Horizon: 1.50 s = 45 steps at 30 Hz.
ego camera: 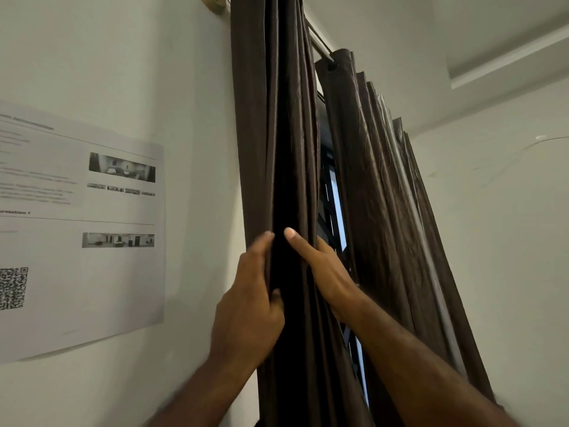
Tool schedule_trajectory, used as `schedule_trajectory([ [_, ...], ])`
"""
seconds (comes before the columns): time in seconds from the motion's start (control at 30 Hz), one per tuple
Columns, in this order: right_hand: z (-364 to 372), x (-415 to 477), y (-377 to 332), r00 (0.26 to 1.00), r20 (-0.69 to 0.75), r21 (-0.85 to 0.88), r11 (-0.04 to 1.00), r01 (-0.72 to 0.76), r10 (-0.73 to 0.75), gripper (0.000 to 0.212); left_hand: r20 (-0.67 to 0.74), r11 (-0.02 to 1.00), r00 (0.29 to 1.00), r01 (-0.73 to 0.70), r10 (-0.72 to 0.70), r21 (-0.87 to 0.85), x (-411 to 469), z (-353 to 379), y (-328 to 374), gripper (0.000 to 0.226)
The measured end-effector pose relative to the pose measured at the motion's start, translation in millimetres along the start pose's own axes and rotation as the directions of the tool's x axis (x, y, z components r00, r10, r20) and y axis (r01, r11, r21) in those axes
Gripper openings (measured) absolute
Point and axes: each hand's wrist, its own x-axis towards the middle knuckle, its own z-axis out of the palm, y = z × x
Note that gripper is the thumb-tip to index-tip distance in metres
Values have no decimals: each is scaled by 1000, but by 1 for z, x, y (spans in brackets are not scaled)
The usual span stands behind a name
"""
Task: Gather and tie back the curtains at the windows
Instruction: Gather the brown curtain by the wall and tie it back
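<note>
My left hand [249, 306] grips the outer edge of the left curtain [277, 134], thumb and fingers curled round its dark brown folds. My right hand [323, 269] clasps the same bunch from the window side, one finger laid across the front and the rest hidden behind the cloth. The right curtain [369, 180] hangs gathered on the rod [320, 41], with the window [334, 195] showing between the two. On the wall beside me a printed sheet [77, 226] carries a QR code [12, 288]. Its text is blurred, and only "ormation 1" is legible.
</note>
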Motion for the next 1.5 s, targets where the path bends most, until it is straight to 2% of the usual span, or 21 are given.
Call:
schedule_trajectory([
  [0.07,8,1,-3,1000,5,-57,998,30,-30,41,50,997,998,-34,31,68,0,3,0,59],
  [0.1,10,2,-3,999,-8,-83,996,35,-36,39,67,999,998,-21,19,28,0,4,-1,53],
  [0.2,10,6,-6,997,-74,-99,995,1,-8,27,98,963,993,88,-65,-256,4,4,-5,59],
  [0.27,7,7,-6,996,-84,-76,996,-43,36,26,103,930,987,152,-124,-333,7,3,-8,59],
  [0.4,9,3,-6,1000,6,-20,1000,0,0,25,146,940,977,193,-157,-281,11,3,-10,37],
  [0.53,16,3,-6,997,6,-141,987,82,-82,20,150,928,976,196,-155,-317,13,3,-9,24],
  [0.63,13,2,-8,999,-37,-51,999,11,-13,26,107,958,982,177,-157,-225,9,4,-13,48],
  [0.7,8,1,-6,999,-34,-4,1000,-26,26,20,96,961,981,186,-169,-203,6,4,-17,59],
  [0.77,1,-1,-4,1000,-13,7,1000,-22,22,14,90,968,981,186,-173,-167,1,-1,-21,48],
  [0.83,-8,-5,-1,1000,3,-28,1000,11,-11,27,54,974,982,189,-183,-124,-4,-12,-23,41],
  [0.93,-11,-11,6,999,-13,-153,987,39,-41,44,-6,963,986,164,-169,-214,-9,-22,-16,46],
  [1.03,-3,-18,9,997,-31,-201,978,56,-64,45,102,955,991,115,-91,-273,-12,-18,-1,80],
  [1.1,3,-24,12,999,-11,-168,985,40,-42,39,187,951,977,148,-99,-273,-15,-9,4,102],
  [1.13,5,-27,14,1000,8,-115,993,22,-22,34,215,941,969,184,-124,-283,-15,-6,7,106],
  [1.2,10,-36,19,996,80,28,998,-52,50,25,260,931,951,238,-166,-278,-16,0,6,94],
  [1.23,12,-41,22,991,108,58,995,-82,75,30,280,936,945,243,-170,-254,-17,3,6,82],
  [1.3,13,-52,29,985,140,30,993,-110,105,33,339,931,924,268,-176,-248,-21,6,4,64],
  [1.37,10,-64,35,978,167,27,991,-135,128,32,399,890,898,326,-186,-319,-27,8,0,58],
  [1.5,0,-89,49,939,274,64,970,-235,209,29,424,773,871,441,-247,-456,-39,9,-7,50],
])
